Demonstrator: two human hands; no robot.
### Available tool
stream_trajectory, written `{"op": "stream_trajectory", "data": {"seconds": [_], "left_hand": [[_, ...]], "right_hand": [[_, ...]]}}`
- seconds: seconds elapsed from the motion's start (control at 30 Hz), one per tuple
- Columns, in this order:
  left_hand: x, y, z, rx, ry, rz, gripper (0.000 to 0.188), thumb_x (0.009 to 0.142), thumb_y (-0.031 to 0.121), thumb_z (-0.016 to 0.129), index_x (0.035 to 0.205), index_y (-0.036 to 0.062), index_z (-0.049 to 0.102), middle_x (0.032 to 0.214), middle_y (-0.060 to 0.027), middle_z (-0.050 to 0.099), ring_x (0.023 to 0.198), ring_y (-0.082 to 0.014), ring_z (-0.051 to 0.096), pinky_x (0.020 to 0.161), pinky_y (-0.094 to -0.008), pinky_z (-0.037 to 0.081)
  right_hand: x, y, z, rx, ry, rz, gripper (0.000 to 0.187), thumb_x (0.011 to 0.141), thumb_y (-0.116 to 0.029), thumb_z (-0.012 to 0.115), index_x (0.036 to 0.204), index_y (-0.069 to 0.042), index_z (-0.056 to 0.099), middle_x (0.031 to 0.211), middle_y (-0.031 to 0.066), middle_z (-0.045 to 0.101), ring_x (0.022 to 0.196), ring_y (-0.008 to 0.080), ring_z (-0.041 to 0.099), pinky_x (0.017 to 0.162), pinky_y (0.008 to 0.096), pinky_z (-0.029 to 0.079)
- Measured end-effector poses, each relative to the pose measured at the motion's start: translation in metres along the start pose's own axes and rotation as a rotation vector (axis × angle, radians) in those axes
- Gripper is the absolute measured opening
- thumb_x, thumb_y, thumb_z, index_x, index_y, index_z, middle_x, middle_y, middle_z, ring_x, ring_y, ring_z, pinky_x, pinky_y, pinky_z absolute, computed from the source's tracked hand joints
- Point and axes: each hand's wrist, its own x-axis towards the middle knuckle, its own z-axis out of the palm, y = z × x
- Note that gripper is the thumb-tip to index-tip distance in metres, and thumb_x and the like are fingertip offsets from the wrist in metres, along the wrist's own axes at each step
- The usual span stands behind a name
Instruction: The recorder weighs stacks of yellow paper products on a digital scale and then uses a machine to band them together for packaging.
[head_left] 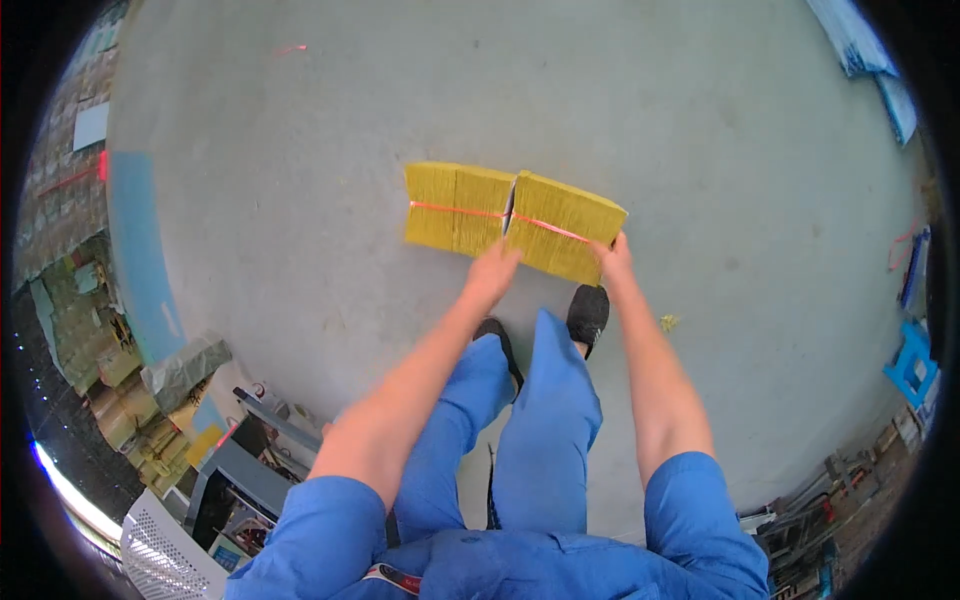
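2 hands, my left hand [492,272] and right hand [614,256], grip the yellow tied bundle [510,220] mid-frame, fingers curled on its near edge.

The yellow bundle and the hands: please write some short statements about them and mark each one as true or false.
1. Both hands grip the yellow bundle. True: the left hand is at its near edge in the middle, the right hand at its right corner.
2. A blue cord ties the bundle. False: the strap across it is orange-red.
3. The bundle is held out over a grey concrete floor. True.
4. The person wears red trousers. False: the trousers are blue.
5. The bundle rests inside the white perforated basket. False: the basket is far off at the lower left, apart from the bundle.
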Motion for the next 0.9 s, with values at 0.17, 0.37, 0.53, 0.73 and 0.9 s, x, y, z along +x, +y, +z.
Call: {"op": "stream_trajectory", "data": {"seconds": [0.17, 0.37, 0.53, 0.73, 0.9], "left_hand": [[0.04, 0.049, -0.036, 0.426, 0.373, 0.621, 0.044, 0.091, 0.023, 0.055, 0.127, -0.0033, 0.052, 0.132, -0.0209, 0.055, 0.125, -0.0377, 0.05, 0.107, -0.046, 0.039], [0.091, 0.065, -0.013, 0.859, 0.256, 0.522, 0.056, 0.086, 0.015, 0.06, 0.137, -0.0003, 0.042, 0.144, -0.0174, 0.043, 0.135, -0.0313, 0.042, 0.111, -0.0517, 0.033], [0.088, 0.06, 0.0, 0.861, 0.15, 0.478, 0.063, 0.086, 0.017, 0.059, 0.142, -0.0019, 0.039, 0.142, -0.0171, 0.045, 0.138, -0.0309, 0.038, 0.114, -0.0524, 0.029], [0.083, 0.067, -0.005, 1.002, 0.165, 0.452, 0.065, 0.086, 0.016, 0.056, 0.145, -0.002, 0.036, 0.147, -0.0161, 0.042, 0.143, -0.0294, 0.031, 0.117, -0.0524, 0.024], [0.072, 0.057, -0.022, 1.087, 0.197, 0.407, 0.066, 0.086, 0.018, 0.054, 0.147, 0.0019, 0.035, 0.151, -0.0143, 0.039, 0.146, -0.0292, 0.026, 0.117, -0.0538, 0.022]], "right_hand": [[0.027, -0.001, -0.011, -0.165, -0.027, 0.034, 0.051, 0.09, -0.019, 0.063, 0.135, -0.006, 0.044, 0.121, 0.0111, 0.059, 0.109, 0.0232, 0.058, 0.089, 0.0376, 0.049], [0.018, 0.016, 0.005, 0.127, -0.045, 0.079, 0.054, 0.092, -0.023, 0.064, 0.137, -0.001, 0.043, 0.125, 0.0138, 0.059, 0.113, 0.0228, 0.057, 0.097, 0.0366, 0.045], [0.018, 0.029, -0.005, 0.135, -0.064, 0.018, 0.056, 0.095, -0.026, 0.062, 0.14, -0.002, 0.04, 0.126, 0.013, 0.058, 0.113, 0.0215, 0.056, 0.098, 0.0361, 0.044], [0.025, 0.023, -0.004, 0.061, -0.044, -0.024, 0.054, 0.094, -0.025, 0.061, 0.139, -0.001, 0.042, 0.127, 0.0156, 0.059, 0.115, 0.0245, 0.057, 0.098, 0.0374, 0.044], [0.025, 0.009, 0.0, -0.064, -0.117, -0.046, 0.055, 0.094, -0.026, 0.062, 0.139, -0.001, 0.043, 0.127, 0.0191, 0.06, 0.116, 0.028, 0.058, 0.098, 0.0382, 0.044]]}}
